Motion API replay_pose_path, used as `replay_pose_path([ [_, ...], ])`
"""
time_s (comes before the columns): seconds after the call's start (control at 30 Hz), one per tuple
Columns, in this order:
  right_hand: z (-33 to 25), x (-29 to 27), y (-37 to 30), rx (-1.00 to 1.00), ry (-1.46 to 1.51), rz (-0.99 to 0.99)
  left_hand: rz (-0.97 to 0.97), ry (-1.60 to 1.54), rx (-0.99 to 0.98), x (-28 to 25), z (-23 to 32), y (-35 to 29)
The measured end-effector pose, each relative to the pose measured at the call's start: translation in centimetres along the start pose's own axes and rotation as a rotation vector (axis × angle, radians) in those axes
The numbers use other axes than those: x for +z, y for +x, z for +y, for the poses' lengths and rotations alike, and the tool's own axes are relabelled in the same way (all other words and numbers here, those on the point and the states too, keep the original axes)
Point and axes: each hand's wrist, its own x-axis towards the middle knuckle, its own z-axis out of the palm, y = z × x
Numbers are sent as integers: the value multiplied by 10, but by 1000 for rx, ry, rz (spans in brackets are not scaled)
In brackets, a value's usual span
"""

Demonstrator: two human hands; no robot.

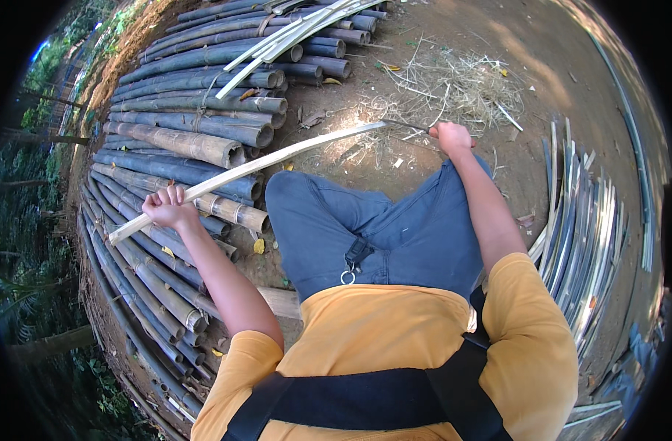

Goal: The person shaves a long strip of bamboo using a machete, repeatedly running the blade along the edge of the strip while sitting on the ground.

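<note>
A long pale bamboo strip (277, 156) slants across in front of my knees, its near end low on the left. Close to that end my left hand (170, 208) is wrapped around it, palm side partly hidden. My right hand (451, 137), beyond my right knee, grips a knife whose handle is mostly covered by the fingers. The thin dark knife blade (408, 126) points left and meets the strip's far end. Whether the edge cuts into the strip is too small to tell.
Stacked dark bamboo poles (196, 128) fill the left side, with split pale strips (295, 37) lying on top. Curly shavings (461, 84) cover the dirt ahead. A bundle of split bamboo (578, 235) lies to my right. Green plants (34, 316) border the far left.
</note>
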Motion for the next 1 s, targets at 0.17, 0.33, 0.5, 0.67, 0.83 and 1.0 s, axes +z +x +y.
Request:
replay_pose_path([
  [0.17, -74, -21, -54, -123, 204, 129, 159, 13, 69, 13, -4, 2],
  [0.33, -159, -13, -108, -90, 436, 137, 137, 3, 64, 17, -4, 9],
  [0.5, -174, 6, -118, -55, 565, 114, 125, 6, 66, 24, -1, 2],
  [0.67, -184, -21, -127, -59, 569, -17, 164, 8, 65, 13, -4, 6],
  [0.83, -199, -38, -154, -259, 602, 25, 158, -40, 39, 2, -3, 6],
  [1.0, -196, 8, -151, -191, 656, 69, 142, -51, 20, 4, -4, 7],
])
